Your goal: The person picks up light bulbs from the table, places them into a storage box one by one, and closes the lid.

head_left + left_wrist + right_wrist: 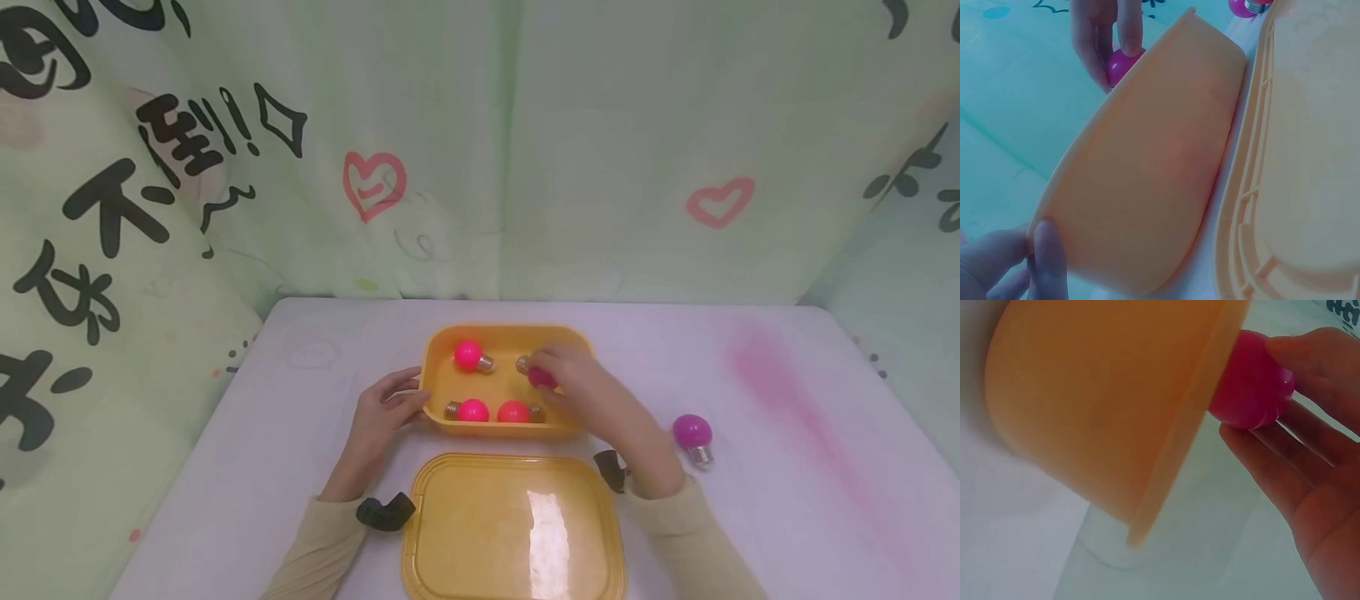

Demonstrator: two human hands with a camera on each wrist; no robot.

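Note:
A yellow plastic box [487, 430] stands on the table, and three pink and reddish bulbs [468, 356] with metal screw bases lie inside it. At the box's left end, my left hand [380, 417] pinches the rim between thumb and fingers; the left wrist view shows these fingertips [1049, 250] on the wall. My right hand [577, 383] holds a magenta light bulb [1252, 381] by its round globe over the box's right part. The bulb's base points left in the head view, while the rim hides it in the right wrist view.
A flat yellow lid [480, 525] lies in front of the box, close to both forearms. Right of the right forearm, a purple bulb [692, 432] lies on the white table [772, 517]. Behind the table hangs a pale green printed curtain [570, 125].

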